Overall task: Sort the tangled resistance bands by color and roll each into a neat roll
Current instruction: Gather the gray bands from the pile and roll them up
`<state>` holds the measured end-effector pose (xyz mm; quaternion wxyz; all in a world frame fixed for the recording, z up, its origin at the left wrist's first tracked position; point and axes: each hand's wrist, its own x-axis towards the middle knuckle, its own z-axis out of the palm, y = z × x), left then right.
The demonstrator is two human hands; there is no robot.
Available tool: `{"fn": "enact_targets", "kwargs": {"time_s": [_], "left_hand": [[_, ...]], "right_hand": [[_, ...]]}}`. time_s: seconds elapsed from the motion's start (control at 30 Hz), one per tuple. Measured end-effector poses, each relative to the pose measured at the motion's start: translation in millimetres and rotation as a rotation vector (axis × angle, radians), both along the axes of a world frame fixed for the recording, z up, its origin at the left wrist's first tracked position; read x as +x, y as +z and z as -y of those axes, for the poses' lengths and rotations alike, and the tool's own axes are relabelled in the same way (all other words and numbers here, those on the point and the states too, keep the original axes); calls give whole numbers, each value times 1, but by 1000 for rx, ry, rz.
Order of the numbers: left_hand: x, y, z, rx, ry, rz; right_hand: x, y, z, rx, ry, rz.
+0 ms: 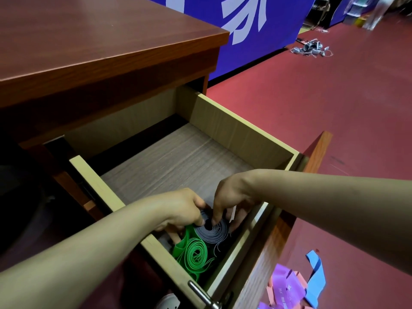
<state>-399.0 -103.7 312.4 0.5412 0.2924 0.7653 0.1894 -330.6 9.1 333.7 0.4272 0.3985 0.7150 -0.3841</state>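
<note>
A reddish-brown desk (89, 41) stands on a red floor (312, 97), its pale-walled drawer (234, 121) pulled wide open towards the person. Down on the floor beside the drawer front lie loose bands, unrolled and overlapping: a purple band (285, 279), a blue band (316, 277) and a pink band (273, 293). In the drawer's near corner sit two flat coils side by side, touching: a green roll (195, 255), its outer turns slack with a tail sticking up, and a dark grey roll (214, 233), wound tighter around an open centre. Both hands are down on the grey one: the left hand (182, 208) curls round its left edge, the right hand (231, 195) pinches its rim from above, fingertips at the hole
</note>
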Motion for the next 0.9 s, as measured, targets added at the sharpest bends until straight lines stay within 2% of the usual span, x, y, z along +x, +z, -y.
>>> {"fn": "enact_targets", "kwargs": {"time_s": [0.1, 0.17, 0.27, 0.37, 0.73, 0.8, 0.9], "left_hand": [[-7, 1, -3, -47, -64, -20], [-12, 3, -6, -72, -101, -43], [-18, 8, -7, -99, -110, -8], [-21, 12, -6, -99, -134, -20], [-9, 32, -11, 35, -43, -85], [-4, 38, -7, -12, -94, -123], [-1, 35, 3, -85, -141, -194]], "right_hand": [[-5, 4, -2, 180, 304, 27], [-6, 11, -7, 247, 402, 39], [-5, 20, -11, 248, 417, 12], [-2, 22, -14, 268, 411, -92], [16, 54, -24, 361, 87, -578], [25, 59, -23, 361, 81, -582], [28, 58, -16, 311, 183, -463]]}}
